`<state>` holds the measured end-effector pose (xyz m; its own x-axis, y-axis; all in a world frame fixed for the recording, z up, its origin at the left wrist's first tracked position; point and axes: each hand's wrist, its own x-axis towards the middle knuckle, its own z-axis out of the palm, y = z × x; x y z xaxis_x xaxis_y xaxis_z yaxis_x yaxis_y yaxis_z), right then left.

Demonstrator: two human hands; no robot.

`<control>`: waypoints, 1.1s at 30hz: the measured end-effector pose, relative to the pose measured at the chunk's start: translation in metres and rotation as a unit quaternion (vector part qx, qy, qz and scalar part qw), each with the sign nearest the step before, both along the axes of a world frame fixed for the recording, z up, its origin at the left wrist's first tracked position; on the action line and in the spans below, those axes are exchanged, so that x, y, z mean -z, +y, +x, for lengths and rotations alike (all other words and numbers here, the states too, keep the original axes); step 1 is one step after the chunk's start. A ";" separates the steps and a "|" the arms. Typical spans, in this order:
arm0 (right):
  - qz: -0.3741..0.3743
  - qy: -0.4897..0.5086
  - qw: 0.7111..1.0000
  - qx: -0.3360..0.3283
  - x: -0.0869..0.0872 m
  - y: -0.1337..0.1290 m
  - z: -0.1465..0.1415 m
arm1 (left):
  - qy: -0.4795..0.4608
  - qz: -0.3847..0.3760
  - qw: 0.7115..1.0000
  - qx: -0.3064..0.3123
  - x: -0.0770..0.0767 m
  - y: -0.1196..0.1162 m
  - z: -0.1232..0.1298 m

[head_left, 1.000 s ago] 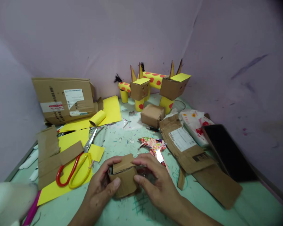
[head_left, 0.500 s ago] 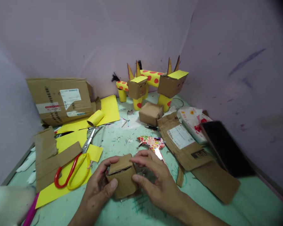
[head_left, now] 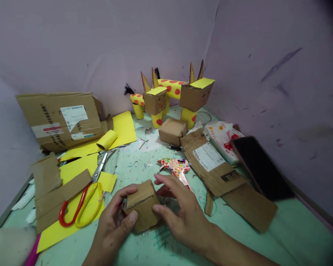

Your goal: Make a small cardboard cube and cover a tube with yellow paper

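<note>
A small brown cardboard box (head_left: 144,210) is held low at the table's front. My left hand (head_left: 118,218) grips it from the left, thumb on the front face and fingers around the far left side. A thin seam runs along the front edge of its top panel. At the box's right side is my right hand (head_left: 180,207), its thumb tip against the edge and its fingers spread and raised off the top. Just beyond that hand lies a patterned glue gun (head_left: 176,168). Red-and-yellow handled scissors (head_left: 96,181) lie to the left on yellow paper (head_left: 81,166).
Two spotted giraffe-like figures with cardboard heads (head_left: 195,96) stand at the back, near another closed cardboard box (head_left: 172,131). A flattened mailer (head_left: 211,162), a tissue pack (head_left: 223,142) and a dark phone (head_left: 262,168) are on the right. A large carton (head_left: 61,122) leans at back left.
The gap at the front edge of the box's top panel has narrowed. My right fingers have lifted from the top, and the box is turned slightly. The view has shifted a little.
</note>
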<state>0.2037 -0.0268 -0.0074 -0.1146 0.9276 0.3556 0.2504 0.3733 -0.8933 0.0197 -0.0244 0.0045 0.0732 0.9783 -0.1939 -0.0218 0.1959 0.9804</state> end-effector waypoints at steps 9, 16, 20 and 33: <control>0.060 0.010 0.998 0.030 -0.001 0.000 -0.003 | 0.012 0.012 0.999 -0.036 -0.002 -0.002 0.007; 0.068 -0.009 0.997 0.027 -0.002 -0.002 -0.001 | 0.036 0.047 0.998 -0.029 0.000 -0.002 0.007; 0.080 -0.028 0.996 0.022 -0.003 -0.002 0.000 | 0.056 0.080 0.995 -0.010 0.004 0.000 0.003; 0.032 -0.092 0.994 0.056 -0.001 -0.002 0.012 | 0.024 0.000 1.000 0.002 -0.006 -0.001 0.003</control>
